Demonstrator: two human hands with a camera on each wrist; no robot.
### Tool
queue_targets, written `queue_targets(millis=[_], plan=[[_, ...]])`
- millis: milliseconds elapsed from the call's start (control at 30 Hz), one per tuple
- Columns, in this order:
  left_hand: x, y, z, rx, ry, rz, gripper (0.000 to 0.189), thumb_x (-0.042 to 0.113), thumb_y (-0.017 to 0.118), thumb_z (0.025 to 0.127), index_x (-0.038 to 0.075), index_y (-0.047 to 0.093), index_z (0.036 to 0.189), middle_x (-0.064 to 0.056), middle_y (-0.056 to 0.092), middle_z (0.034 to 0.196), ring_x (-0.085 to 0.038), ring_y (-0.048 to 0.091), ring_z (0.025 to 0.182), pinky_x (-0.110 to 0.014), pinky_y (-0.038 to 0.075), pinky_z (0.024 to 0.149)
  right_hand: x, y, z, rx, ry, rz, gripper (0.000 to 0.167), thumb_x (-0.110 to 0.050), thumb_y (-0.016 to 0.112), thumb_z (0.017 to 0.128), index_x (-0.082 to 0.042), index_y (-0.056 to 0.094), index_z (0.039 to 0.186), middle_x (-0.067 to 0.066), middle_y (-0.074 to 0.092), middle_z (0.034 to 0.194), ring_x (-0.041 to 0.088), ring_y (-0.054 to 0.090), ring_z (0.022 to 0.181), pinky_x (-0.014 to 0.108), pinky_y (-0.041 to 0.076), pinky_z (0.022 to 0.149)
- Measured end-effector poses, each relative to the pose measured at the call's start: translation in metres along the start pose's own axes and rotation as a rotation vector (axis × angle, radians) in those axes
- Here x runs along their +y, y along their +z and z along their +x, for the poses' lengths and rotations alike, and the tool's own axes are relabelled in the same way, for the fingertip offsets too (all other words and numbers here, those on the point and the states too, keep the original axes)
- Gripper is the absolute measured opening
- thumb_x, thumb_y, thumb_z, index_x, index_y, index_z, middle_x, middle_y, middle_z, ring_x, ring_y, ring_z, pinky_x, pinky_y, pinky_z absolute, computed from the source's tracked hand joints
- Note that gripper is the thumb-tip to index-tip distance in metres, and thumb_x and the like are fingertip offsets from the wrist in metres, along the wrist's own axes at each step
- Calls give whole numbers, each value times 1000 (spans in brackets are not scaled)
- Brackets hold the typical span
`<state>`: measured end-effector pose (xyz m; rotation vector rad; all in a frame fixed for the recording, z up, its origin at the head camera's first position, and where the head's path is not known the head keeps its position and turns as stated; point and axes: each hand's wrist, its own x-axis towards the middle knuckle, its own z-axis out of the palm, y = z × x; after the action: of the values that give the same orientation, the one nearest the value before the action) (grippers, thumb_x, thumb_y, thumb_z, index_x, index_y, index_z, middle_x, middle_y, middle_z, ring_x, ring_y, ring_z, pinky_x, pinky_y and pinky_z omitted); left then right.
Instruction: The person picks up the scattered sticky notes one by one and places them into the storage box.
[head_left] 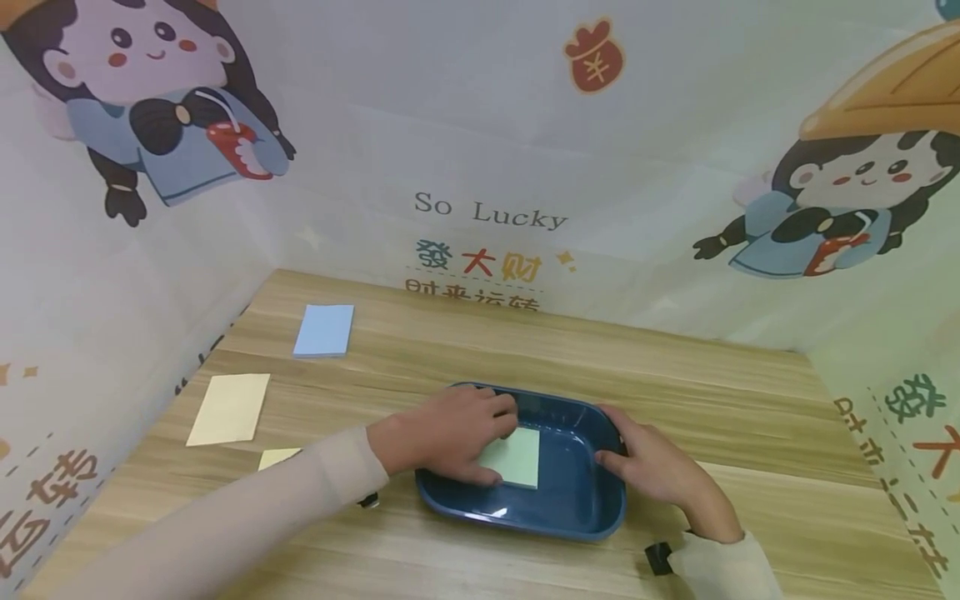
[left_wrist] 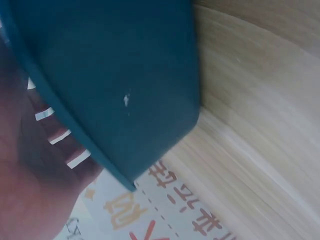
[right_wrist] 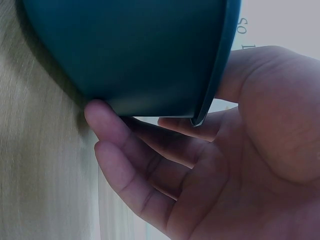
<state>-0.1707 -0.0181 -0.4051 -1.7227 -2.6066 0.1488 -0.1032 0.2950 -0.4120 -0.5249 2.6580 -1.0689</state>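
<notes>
A dark blue tray [head_left: 577, 467] with rounded corners rests on the wooden table, and a pale green sticky-note pad [head_left: 525, 458] lies in it, left of its middle. My left hand [head_left: 461, 433] reaches over the tray's left wall and grips the pad's left part, fingers curved toward the far side and thumb at the near edge. With the thumb inside and the fingers outside, my right hand [head_left: 652, 467] holds the tray's right end. In the right wrist view, fingertips [right_wrist: 102, 117] touch the tray's outer wall [right_wrist: 135, 65] low down, near the tabletop.
To the left on the table [head_left: 420, 350] lie a blue pad [head_left: 324, 331], a cream pad [head_left: 228, 408] and a yellow pad [head_left: 279, 457] partly hidden by my left sleeve. Printed cloth walls [head_left: 360, 158] enclose the table at the back and both sides.
</notes>
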Motion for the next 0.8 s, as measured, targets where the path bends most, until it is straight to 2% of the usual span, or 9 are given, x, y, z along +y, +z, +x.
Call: queue_targets(millis=[67, 200, 467, 600, 733, 800], plan=[[-3, -1, -6, 79, 21, -47, 51, 59, 73, 100, 14, 69, 123, -6, 65, 137, -23, 67, 114, -39, 58, 98, -1, 0, 0, -1, 0, 2, 63, -6, 71, 103, 14, 42, 155, 33, 69, 133, 50, 74, 113, 55, 66, 88], [-8, -4, -21, 199, 18, -139, 47, 50, 74, 102, 9, 68, 124, -9, 67, 135, -25, 67, 117, -42, 58, 104, -2, 1, -2, 2, 14, 2, 64, -7, 71, 103, 14, 42, 156, 34, 69, 133, 50, 74, 113, 56, 65, 89], [-29, -8, -61, 338, -110, -212, 39, 33, 77, 103, 3, 70, 127, -12, 69, 135, -28, 68, 122, -45, 59, 105, 0, 1, -2, 4, 25, 6, 63, -7, 71, 103, 13, 43, 156, 33, 70, 132, 48, 74, 112, 56, 65, 89], [-36, -6, -87, 365, -202, -231, 36, 28, 78, 102, 3, 70, 127, -11, 69, 133, -28, 68, 120, -46, 59, 103, 1, 1, 0, 5, 23, 4, 64, -7, 71, 103, 13, 42, 156, 33, 69, 132, 48, 74, 113, 55, 65, 88], [-38, -3, -113, 351, -296, -260, 34, 24, 78, 102, 4, 69, 128, -10, 69, 131, -28, 69, 118, -47, 61, 100, 0, 2, 0, 7, 22, -1, 64, -7, 72, 103, 13, 43, 156, 33, 70, 132, 47, 74, 113, 55, 65, 88], [-38, -1, -127, 339, -330, -269, 32, 22, 78, 101, 5, 69, 127, -8, 69, 128, -26, 71, 113, -46, 62, 95, 0, 2, 1, 7, 23, 2, 64, -7, 71, 103, 13, 43, 156, 32, 70, 132, 47, 74, 113, 56, 65, 89]])
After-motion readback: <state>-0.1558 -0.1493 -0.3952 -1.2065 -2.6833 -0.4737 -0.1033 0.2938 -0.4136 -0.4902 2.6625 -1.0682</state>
